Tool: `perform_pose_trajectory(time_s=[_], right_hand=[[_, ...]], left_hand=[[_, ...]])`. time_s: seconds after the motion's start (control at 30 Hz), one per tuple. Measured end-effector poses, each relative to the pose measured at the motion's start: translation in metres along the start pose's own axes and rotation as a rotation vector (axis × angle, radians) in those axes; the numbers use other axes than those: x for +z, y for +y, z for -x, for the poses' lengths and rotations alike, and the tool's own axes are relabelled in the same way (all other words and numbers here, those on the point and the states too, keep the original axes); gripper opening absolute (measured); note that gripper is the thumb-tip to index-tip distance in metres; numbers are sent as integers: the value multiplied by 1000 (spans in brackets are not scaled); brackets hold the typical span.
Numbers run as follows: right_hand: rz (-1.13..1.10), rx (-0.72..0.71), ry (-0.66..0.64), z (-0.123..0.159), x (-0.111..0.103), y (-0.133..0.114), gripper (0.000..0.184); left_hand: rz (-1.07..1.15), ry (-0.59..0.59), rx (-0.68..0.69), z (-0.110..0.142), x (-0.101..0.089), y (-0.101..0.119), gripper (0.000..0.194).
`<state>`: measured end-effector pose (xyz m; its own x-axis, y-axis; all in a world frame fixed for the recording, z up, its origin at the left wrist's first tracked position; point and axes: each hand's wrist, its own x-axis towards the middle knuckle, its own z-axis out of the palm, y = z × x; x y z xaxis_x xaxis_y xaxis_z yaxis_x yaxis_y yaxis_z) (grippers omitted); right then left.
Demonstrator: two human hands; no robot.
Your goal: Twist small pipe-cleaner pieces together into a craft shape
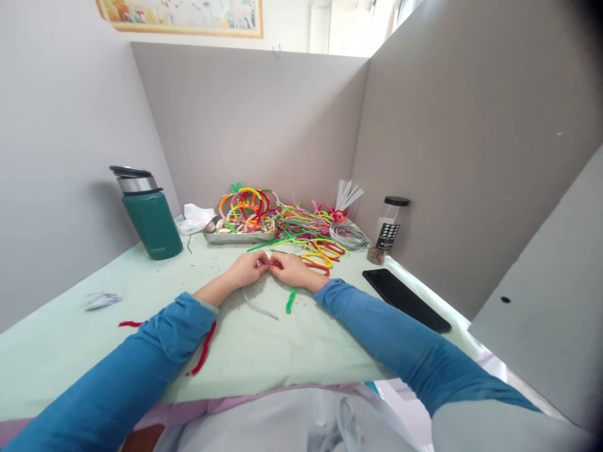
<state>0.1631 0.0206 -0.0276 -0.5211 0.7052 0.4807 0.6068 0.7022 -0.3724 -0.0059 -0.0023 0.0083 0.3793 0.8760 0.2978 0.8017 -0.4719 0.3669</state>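
Note:
Fingertip to fingertip, my left hand [247, 270] and my right hand [293, 271] meet over the middle of the table. Both are closed in a pinch on a short pinkish-red pipe cleaner [274, 265], mostly hidden by the fingers. A grey wire [260, 307] lies on the cloth below my left hand, and a short green pipe cleaner [291, 301] below my right wrist. Red pipe cleaner pieces [204, 351] stick out beside my left sleeve. Bent yellow and red pipe cleaners [323, 256] lie just beyond my right hand.
Behind the hands stand a metal tray [240, 238] of colourful pieces and a heap of pipe cleaners [306, 220]. A coil of grey wire [349, 237], a clear jar [387, 232] and a black phone [405, 300] are rightward. A green bottle [153, 220] stands left. Grey partitions [249, 113] enclose the table.

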Motion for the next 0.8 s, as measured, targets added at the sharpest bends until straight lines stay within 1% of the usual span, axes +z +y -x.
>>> perform_pose_trajectory(time_s=[0.23,0.63,0.8], right_hand=[[1,-4,1,0,1,1,12],[-6,11,-6,0,-2,-2,11],[-11,8,-8,0,-2,-2,11]], left_hand=[[-6,-23,-13,1,-1,1,15],[16,-23,-8,1,-1,1,15],[31,-20,-8,0,1,-2,17]])
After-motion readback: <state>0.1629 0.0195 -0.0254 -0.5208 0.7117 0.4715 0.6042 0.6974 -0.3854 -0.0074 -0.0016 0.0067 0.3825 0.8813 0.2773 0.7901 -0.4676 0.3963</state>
